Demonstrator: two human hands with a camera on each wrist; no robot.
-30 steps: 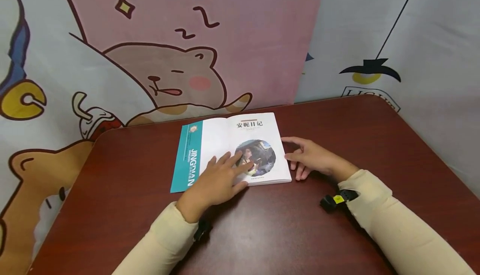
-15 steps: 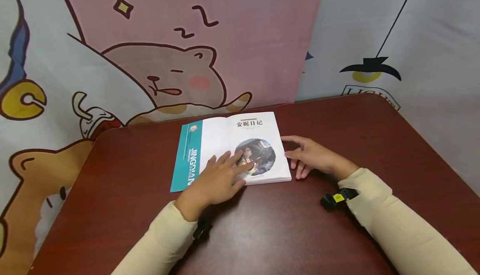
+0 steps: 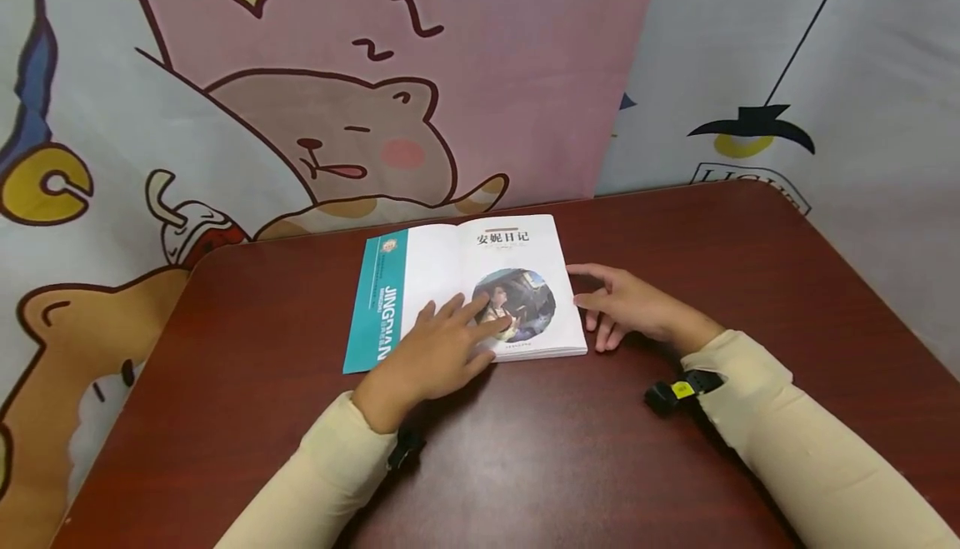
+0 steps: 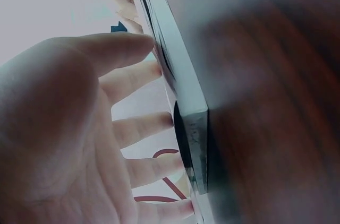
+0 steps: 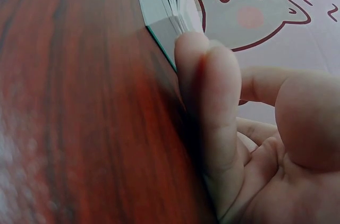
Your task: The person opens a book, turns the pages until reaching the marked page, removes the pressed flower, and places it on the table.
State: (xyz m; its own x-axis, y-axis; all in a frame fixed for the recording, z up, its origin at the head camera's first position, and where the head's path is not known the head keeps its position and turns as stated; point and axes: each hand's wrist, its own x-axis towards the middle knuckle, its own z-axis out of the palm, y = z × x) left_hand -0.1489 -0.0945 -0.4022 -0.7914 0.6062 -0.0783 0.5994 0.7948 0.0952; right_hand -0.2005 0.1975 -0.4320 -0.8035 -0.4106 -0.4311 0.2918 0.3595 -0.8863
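A paperback book (image 3: 536, 253) lies spread on the table, its right page showing a title and a round picture of a figure. A teal flap (image 3: 366, 303) sticks out at its left. My left hand (image 3: 431, 357) rests on the lower pages with fingers spread; in the left wrist view its fingertips (image 4: 169, 120) meet the book's top surface. At the right edge of the book is my right hand (image 3: 626, 307), index finger and thumb tip reaching the page edges, other fingers loosely bent beside it. The right wrist view shows the book's corner (image 5: 164, 30) just past the fingertips.
The dark red-brown wooden table (image 3: 540, 449) extends on all sides of the book. Behind it hangs a cartoon-printed backdrop (image 3: 525, 74) close to the table's far edge. A black strap device (image 3: 675, 391) sits at the right wrist, another (image 3: 405, 449) at the left.
The head view has shifted slightly, so the scene sits a little higher. Both hands and the book keep their places relative to each other.
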